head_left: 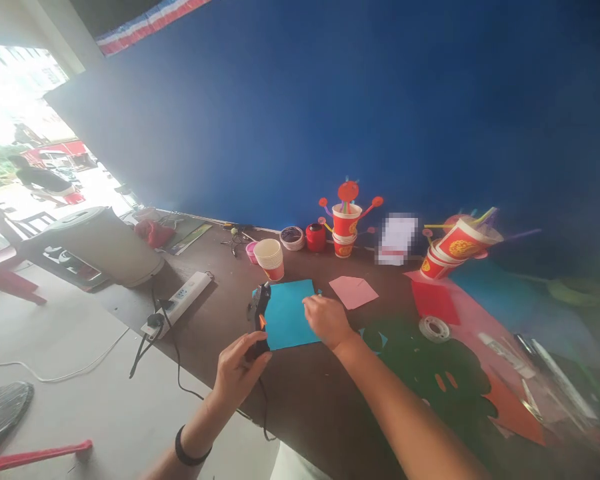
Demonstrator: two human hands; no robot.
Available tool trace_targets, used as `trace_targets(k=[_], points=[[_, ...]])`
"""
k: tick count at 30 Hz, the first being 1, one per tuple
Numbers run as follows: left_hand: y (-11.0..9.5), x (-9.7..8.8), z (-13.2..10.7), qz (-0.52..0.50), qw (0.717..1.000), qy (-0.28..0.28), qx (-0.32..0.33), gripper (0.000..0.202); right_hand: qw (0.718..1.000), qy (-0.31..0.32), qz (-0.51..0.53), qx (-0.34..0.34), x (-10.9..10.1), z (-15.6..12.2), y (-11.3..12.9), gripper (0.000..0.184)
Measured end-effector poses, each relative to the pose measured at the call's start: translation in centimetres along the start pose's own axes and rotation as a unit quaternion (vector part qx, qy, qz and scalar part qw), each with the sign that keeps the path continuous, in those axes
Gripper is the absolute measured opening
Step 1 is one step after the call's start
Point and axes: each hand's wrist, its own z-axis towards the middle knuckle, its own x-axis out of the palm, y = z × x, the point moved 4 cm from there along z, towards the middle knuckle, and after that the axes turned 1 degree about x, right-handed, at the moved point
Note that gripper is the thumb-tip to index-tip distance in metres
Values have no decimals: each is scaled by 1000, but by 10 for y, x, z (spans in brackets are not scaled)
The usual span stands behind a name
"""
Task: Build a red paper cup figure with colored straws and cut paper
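Note:
My left hand is wrapped round the handle of a black glue gun with an orange trigger, its nozzle resting at the left edge of a blue paper sheet. My right hand lies closed on the right side of that blue sheet, pressing it to the brown table. What its fingers pinch, if anything, is hidden. A pink paper square lies just beyond the right hand.
A white power strip with the gun's cord sits at the left. A stack of paper cups, a tape roll, decorated red cups, red and black paper cutouts and a large white pot are around.

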Motion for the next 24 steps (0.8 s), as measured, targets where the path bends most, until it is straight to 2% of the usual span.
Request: trace_targets(k=[2, 5, 6, 7, 9, 12, 14, 17, 19, 21, 24], points=[[3, -2, 1, -1, 1000, -16, -13, 19, 1000, -12, 4, -12, -3, -3, 4, 37], [4, -1, 2, -3, 999, -26, -26, 18, 998, -1, 9, -57, 6, -9, 26, 76], [3, 0, 3, -2, 999, -27, -27, 18, 998, 5, 10, -64, 11, -11, 35, 84], [2, 0, 3, 0, 999, -26, -28, 18, 998, 8, 9, -64, 16, -12, 42, 84], [0, 0, 4, 1, 999, -24, -27, 19, 998, 10, 5, -61, 24, -14, 51, 66], [-2, -1, 5, 3, 1000, -21, -23, 18, 997, 13, 1, -76, 23, -20, 55, 36], [-1, -3, 5, 7, 999, -22, -22, 18, 996, 13, -1, -89, 17, -32, 55, 34], [3, -7, 4, 9, 999, -32, -26, 18, 997, 0, -2, -83, 15, -66, 65, 38], [6, -10, 5, 10, 999, -37, -28, 19, 998, 5, -5, -67, 21, -93, 79, 37], [9, -12, 6, 16, 999, -36, -31, 19, 997, 50, -3, -64, 33, -114, 93, 25], [10, -9, 12, 25, 999, -5, -35, 20, 998, 57, 0, -38, 37, -121, 101, 23]])
